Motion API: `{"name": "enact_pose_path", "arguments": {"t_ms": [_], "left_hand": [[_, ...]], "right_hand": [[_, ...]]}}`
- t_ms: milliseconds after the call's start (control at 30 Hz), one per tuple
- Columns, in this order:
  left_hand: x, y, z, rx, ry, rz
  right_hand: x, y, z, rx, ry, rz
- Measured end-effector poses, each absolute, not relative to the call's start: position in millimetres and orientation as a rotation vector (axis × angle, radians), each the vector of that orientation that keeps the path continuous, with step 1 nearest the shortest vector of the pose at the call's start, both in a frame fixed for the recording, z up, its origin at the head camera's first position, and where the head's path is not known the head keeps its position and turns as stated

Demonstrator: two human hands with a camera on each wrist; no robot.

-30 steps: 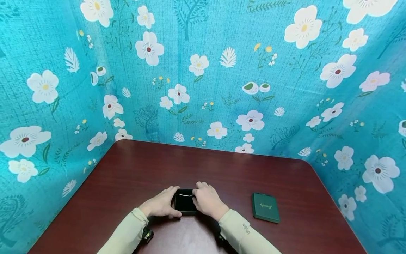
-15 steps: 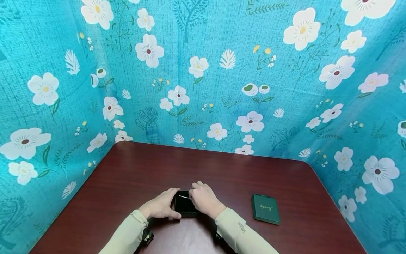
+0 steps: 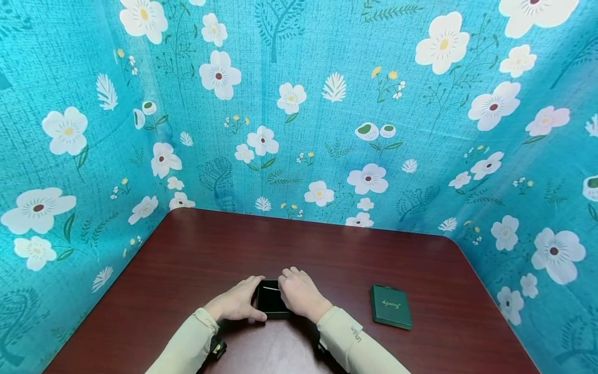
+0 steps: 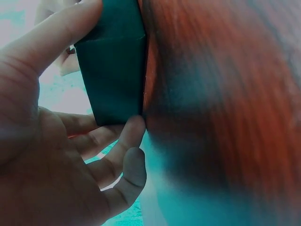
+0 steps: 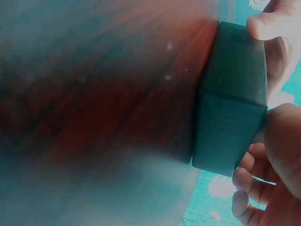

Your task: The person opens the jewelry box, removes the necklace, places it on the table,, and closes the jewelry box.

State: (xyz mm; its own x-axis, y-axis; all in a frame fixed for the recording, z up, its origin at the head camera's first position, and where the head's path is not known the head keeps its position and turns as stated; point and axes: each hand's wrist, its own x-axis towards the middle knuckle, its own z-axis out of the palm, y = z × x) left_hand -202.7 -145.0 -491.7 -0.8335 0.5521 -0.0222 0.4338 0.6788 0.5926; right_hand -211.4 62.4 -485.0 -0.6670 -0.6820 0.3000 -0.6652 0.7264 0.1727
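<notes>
A small dark green box (image 3: pixel 279 315) with a black inside lies open on the table; the left wrist view shows its green side (image 4: pixel 110 80). My left hand (image 3: pixel 238 301) grips its left side, thumb at the near corner and fingers at the far one. Inside, near the far edge, lies a thin silvery chain (image 3: pixel 270 288), its right end running under my right fingers. My right hand (image 3: pixel 302 293) reaches over the box's right side with curled fingers, pinching at the chain; the fingertips themselves are mostly hidden. The right wrist view shows the box's green outer side (image 5: pixel 230 132) beside this hand.
To the right, a green box lid (image 3: pixel 391 307) with gold lettering lies flat on the reddish-brown table (image 3: pixel 299 239). A blue flowered cloth (image 3: pixel 299 130) hangs behind the table and along both sides.
My right hand has moved slightly left over the box, covering more of the chain's right end, and has since stayed almost still. My left hand keeps its grip on the box.
</notes>
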Motion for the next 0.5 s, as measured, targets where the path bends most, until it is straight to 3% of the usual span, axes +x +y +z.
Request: {"name": "enact_pose_path", "arguments": {"t_ms": [500], "left_hand": [[-201.4,-145.8,-489.7,0.781,2.675,0.882]], "right_hand": [[-212.8,66.4,-483.1,1.074,-2.601,0.114]]}}
